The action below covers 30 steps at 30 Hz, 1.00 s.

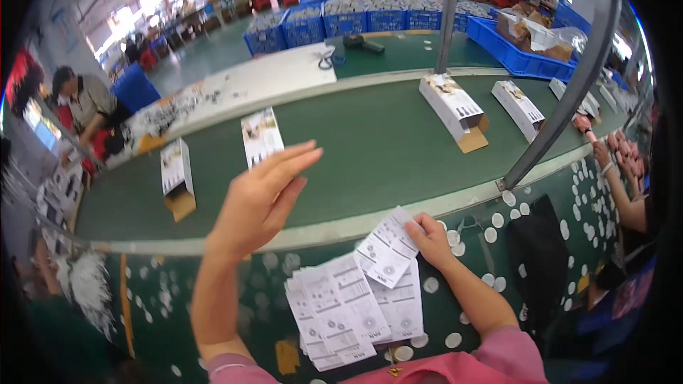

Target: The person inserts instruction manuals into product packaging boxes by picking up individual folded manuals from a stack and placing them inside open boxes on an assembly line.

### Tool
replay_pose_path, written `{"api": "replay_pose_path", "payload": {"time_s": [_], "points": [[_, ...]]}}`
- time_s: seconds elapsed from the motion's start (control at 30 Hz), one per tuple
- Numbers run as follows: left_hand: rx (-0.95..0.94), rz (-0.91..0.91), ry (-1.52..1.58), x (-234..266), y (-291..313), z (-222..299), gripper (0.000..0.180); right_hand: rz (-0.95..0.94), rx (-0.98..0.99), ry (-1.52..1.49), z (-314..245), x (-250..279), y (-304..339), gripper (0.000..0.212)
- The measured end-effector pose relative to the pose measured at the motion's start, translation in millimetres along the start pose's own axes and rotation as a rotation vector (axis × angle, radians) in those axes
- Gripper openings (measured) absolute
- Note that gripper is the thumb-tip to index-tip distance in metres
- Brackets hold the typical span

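My left hand [260, 199] is raised over the near edge of the green conveyor belt [341, 171], fingers stretched out, holding nothing. Just beyond its fingertips lies a white printed box [261, 135], partly covered by the hand. My right hand [431, 242] pinches the corner of a printed instruction leaflet [388, 245] between thumb and fingers. Below that leaflet, a loose pile of similar leaflets [334, 313] is spread on the green worktable in front of me.
Other boxes with open brown flaps lie on the belt, one at left [176, 171] and one at right [452, 107]. A metal post [562, 99] rises at the right. White round discs [491, 235] and a black cloth [538, 263] lie on the table. Co-workers sit at both sides.
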State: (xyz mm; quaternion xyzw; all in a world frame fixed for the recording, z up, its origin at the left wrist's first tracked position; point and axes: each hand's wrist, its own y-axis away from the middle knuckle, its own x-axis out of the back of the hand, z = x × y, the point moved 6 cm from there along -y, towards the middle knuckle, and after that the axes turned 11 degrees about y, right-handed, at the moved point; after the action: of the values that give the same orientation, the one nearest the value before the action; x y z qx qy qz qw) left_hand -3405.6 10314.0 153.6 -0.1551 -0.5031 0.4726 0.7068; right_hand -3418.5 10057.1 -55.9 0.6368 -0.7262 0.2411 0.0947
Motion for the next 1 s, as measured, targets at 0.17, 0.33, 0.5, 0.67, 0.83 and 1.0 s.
{"api": "replay_pose_path", "payload": {"time_s": [0.17,0.33,0.5,0.67,0.83,1.0], "points": [[-0.326,0.263,0.065,32,-15,136,0.013,0.033,0.025,-0.075,6,-12,-5,0.021],[-0.292,0.435,0.068,40,11,115,0.018,-0.082,-0.135,-0.149,-19,-40,-7,0.019],[-0.296,0.391,0.077,52,26,108,0.02,-0.099,-0.26,-0.295,-44,-64,-4,0.019],[-0.316,0.349,0.101,70,42,101,0.022,-0.019,-0.113,-0.035,-19,-79,-8,0.019],[-0.314,0.304,0.111,97,60,87,0.024,-0.007,-0.058,-0.121,-34,-116,-6,0.019],[-0.32,0.269,0.126,126,79,77,0.025,-0.006,-0.036,-0.121,-41,-151,-4,0.018]]}}
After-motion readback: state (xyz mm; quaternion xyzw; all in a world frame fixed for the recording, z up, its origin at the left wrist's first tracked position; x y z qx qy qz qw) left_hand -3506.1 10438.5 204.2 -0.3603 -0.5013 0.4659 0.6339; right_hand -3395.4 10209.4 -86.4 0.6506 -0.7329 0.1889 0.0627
